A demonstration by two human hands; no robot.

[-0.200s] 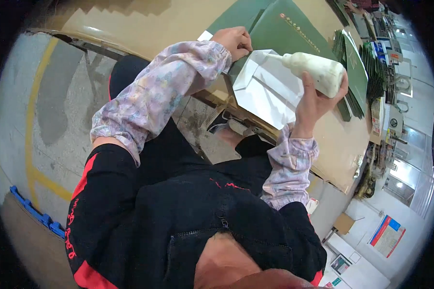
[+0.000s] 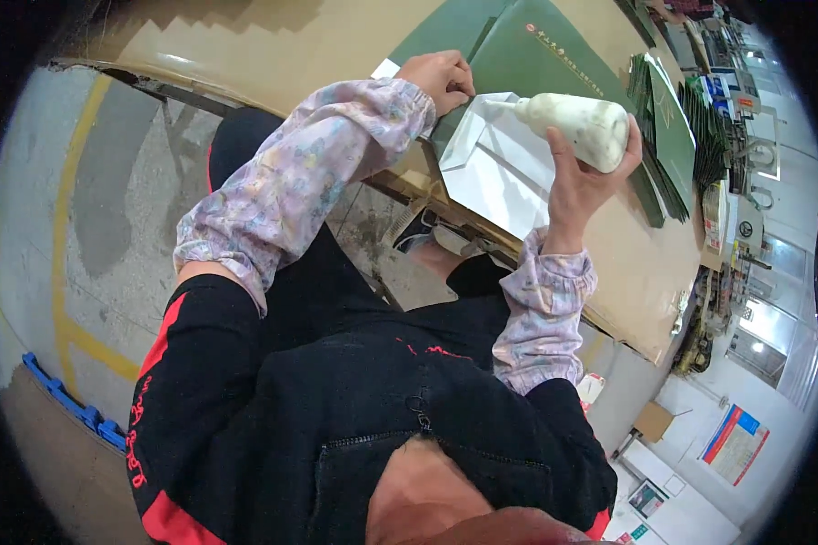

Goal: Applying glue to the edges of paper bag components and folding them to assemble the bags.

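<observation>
My right hand (image 2: 580,173) grips a white squeeze bottle (image 2: 583,123), tipped on its side with its nozzle pointing left over a folded white paper sheet (image 2: 493,173). My left hand (image 2: 440,78) is closed and presses on the upper left corner of that sheet. The sheet lies on a tan worktable (image 2: 636,263), partly over a large green folder (image 2: 536,56). Both forearms wear flowered sleeve covers.
A stack of green folders (image 2: 673,136) lies right of the bottle. Shelves with small goods (image 2: 732,227) stand beyond the table at the right. The grey floor with a yellow line (image 2: 64,263) is at the left, and a blue object (image 2: 64,400) lies on it.
</observation>
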